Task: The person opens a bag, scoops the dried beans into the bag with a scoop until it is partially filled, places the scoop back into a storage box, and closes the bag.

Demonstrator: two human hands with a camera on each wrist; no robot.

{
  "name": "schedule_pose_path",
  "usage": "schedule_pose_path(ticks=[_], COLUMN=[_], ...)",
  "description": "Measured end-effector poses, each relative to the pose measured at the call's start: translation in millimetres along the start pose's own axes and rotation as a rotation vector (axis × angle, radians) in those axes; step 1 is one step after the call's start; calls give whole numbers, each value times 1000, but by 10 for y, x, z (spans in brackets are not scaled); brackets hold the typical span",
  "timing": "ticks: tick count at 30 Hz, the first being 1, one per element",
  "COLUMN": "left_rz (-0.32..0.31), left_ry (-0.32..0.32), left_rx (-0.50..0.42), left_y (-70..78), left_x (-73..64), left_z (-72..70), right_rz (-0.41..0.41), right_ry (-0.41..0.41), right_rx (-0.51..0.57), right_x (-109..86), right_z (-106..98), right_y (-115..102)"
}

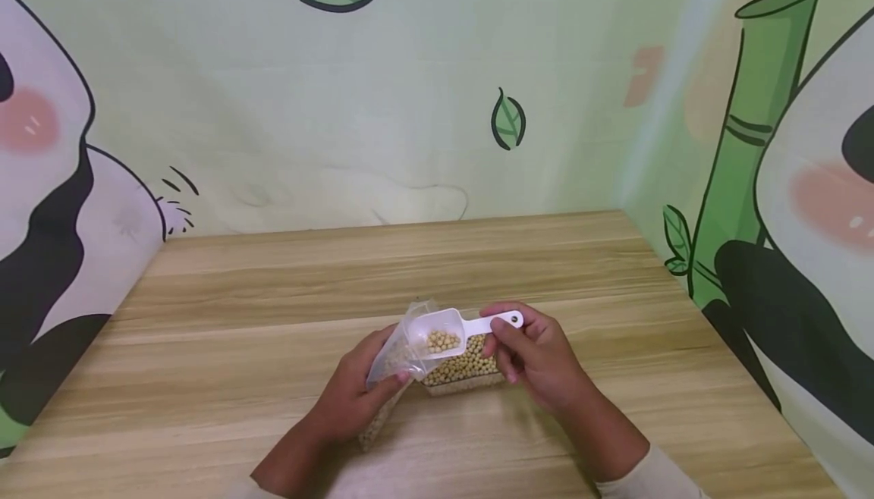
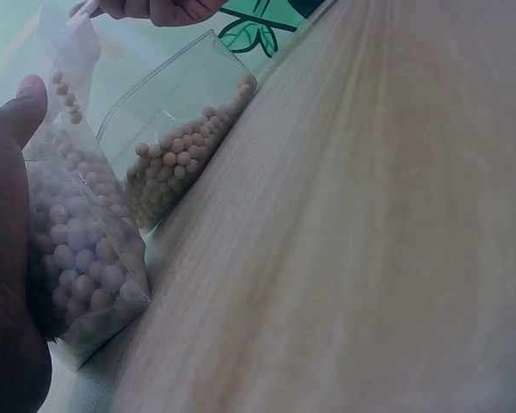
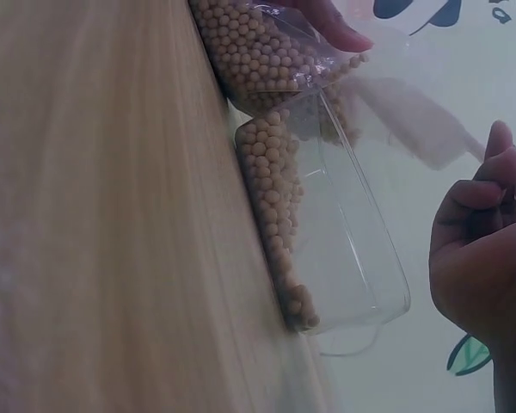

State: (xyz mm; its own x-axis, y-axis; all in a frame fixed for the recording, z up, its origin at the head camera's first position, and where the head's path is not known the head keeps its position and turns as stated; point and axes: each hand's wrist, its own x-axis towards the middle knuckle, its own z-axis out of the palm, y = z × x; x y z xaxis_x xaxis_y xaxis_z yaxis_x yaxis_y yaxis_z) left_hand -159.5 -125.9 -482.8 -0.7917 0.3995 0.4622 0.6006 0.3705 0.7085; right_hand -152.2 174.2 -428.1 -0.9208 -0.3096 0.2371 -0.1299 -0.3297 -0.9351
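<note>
My left hand [image 1: 355, 393] grips a clear plastic bag [image 1: 388, 359] by its upper part, thumb on the near side. Round beige beans, like soybeans, fill the lower bag [image 2: 86, 249], which stands on the table in the left wrist view. Between thumb and fingers, my right hand [image 1: 542, 359] pinches the handle of a white scoop [image 1: 447, 321]. The scoop's head is tilted into the bag's mouth, and some beans lie in it. In the left wrist view, several beans slide down inside the bag's neck. Below the scoop sits a clear rectangular container [image 3: 361, 249], partly filled with the same beans.
The container stands close beside the bag on the wood-grain table [image 1: 273, 287]. A pale wall sheet [image 1: 410, 105] printed with pandas, leaves and bamboo rises behind the table and along both sides.
</note>
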Motion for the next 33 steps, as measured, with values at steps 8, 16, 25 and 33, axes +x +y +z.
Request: schedule_pose_path(ticks=[8, 16, 25, 33], left_rz=[-9, -6, -9, 0], left_ry=[0, 3, -3, 0], left_rx=[-2, 1, -16, 7], left_y=[-1, -8, -15, -19], left_x=[0, -6, -7, -1], left_z=[-1, 2, 10, 9], right_rz=[-77, -148, -217, -83], right_ry=[-58, -84, -69, 262], right_rx=[8, 2, 15, 163], right_x=[-21, -38, -27, 4], right_z=[5, -5, -53, -96], right_y=[6, -6, -18, -131])
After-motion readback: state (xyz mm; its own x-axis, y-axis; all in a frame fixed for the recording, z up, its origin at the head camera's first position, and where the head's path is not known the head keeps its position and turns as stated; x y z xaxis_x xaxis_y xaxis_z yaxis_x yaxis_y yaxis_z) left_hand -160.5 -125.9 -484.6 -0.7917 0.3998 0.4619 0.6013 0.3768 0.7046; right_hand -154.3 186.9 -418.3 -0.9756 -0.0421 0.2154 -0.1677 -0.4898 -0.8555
